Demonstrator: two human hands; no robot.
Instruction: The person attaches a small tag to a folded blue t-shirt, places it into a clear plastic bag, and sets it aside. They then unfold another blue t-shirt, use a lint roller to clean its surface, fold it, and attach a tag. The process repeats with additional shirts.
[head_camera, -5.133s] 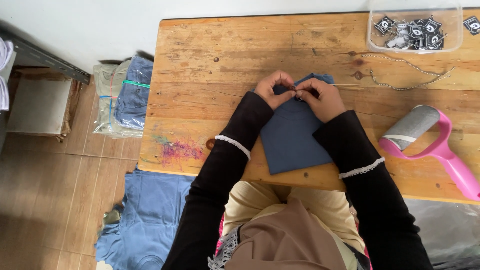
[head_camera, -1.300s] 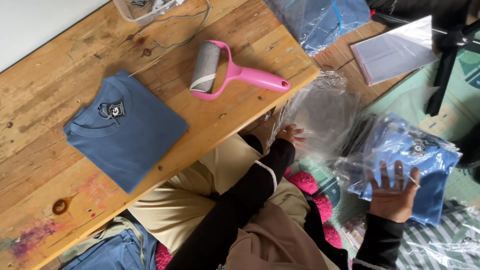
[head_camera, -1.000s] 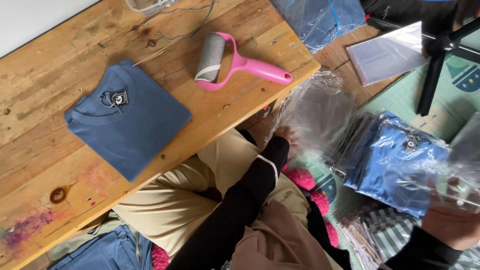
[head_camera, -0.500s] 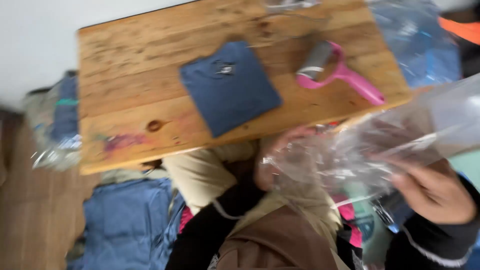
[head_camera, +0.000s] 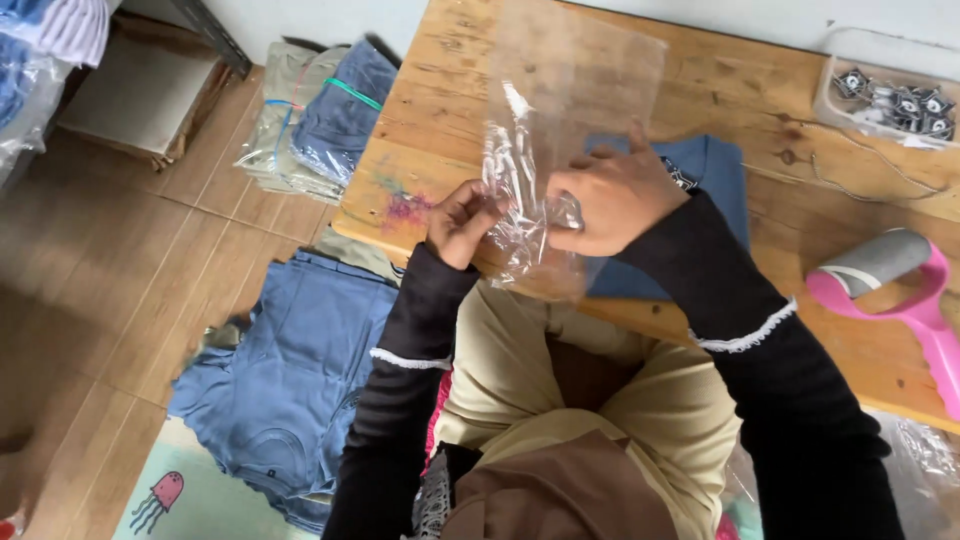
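folded dark blue cotton shirt (head_camera: 715, 180) already flat on the wooden bench (head_camera: 450, 90) but not yet bagged — clear crinkly plastic bag (head_camera: 560, 110) pinched at its lower edge between left hand (head_camera: 462, 222) and right hand (head_camera: 612, 198), close together, mouth unopened.

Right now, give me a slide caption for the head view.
Both hands, left hand and right hand, hold a clear plastic bag above a folded blue shirt.
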